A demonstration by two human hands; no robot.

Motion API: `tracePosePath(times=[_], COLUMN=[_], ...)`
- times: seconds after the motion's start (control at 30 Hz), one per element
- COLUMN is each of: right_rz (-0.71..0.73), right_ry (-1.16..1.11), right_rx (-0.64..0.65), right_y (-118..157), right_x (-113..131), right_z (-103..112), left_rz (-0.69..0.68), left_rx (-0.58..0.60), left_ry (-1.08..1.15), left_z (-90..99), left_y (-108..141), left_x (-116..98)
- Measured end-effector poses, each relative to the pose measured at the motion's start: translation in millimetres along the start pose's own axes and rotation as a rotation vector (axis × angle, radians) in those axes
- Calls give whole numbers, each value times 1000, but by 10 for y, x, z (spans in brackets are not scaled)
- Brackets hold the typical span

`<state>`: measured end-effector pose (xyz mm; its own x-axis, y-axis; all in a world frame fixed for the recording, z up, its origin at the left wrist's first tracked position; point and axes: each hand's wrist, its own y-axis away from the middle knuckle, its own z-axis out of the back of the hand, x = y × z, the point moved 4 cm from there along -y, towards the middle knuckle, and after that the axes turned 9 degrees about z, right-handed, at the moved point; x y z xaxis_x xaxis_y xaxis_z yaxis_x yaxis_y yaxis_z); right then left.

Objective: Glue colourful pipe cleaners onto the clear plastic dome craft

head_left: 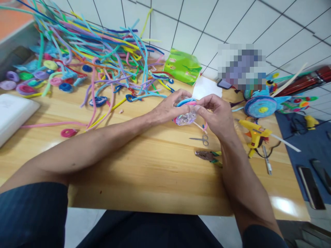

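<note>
Between my hands is a round craft piece with a clear, glittery-looking face and a blue, pink and purple fuzzy rim. My left hand grips its left side, thumb across the front and fingers behind. Thumb and forefinger of my right hand pinch the upper right rim, where a pink pipe cleaner seems to run; the fingers partly cover it. Just below lie small scissors and pliers with green and yellow handles, the latter partly behind my right forearm.
Many loose pipe cleaners and coiled pieces cover the back left. A green packet leans by the tiled wall. On the right are a yellow glue gun, a finished blue fish and phones. A white box sits left.
</note>
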<state>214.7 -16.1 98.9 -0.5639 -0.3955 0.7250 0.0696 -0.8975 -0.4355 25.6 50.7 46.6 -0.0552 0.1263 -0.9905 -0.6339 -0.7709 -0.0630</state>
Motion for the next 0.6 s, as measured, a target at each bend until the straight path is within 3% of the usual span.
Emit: tracePosePath(times=[0.23, 0.4, 0.6], right_rz=[-30, -74, -92], right_ry=[-8, -26, -74], right_rx=[38, 46, -3], right_y=[-4, 0, 11], right_x=[-12, -20, -31], right_z=[35, 31, 6], left_rz=[-29, -65, -52], left_rx=[-87, -60, -13], left_ry=[4, 31, 31], left_z=[14, -38, -52], left_y=[-30, -22, 49], left_x=[37, 96, 26])
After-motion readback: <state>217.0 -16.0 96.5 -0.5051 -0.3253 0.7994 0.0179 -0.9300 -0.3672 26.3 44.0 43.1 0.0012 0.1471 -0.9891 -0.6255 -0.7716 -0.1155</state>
